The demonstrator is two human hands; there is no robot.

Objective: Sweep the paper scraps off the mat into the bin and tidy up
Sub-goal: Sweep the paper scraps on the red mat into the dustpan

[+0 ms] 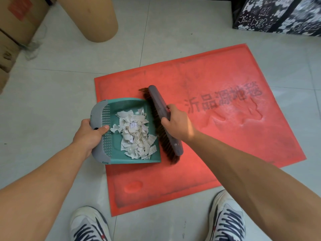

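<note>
A red mat (217,136) with dark printed characters lies on the tiled floor. On its left part rests a teal dustpan (129,158) with a grey back rim. A heap of torn white paper scraps (137,134) fills the pan. My left hand (90,134) grips the pan's grey rim. My right hand (177,124) holds a grey hand brush (161,110) with brown bristles. The bristles touch the pan's open right edge. I see no loose scraps on the bare mat.
A tan cardboard tube (92,18) stands on the floor at the back, with cardboard boxes (15,32) to its left. A black-and-white patterned box (278,14) sits at the back right. My two white shoes (88,225) are at the mat's near edge.
</note>
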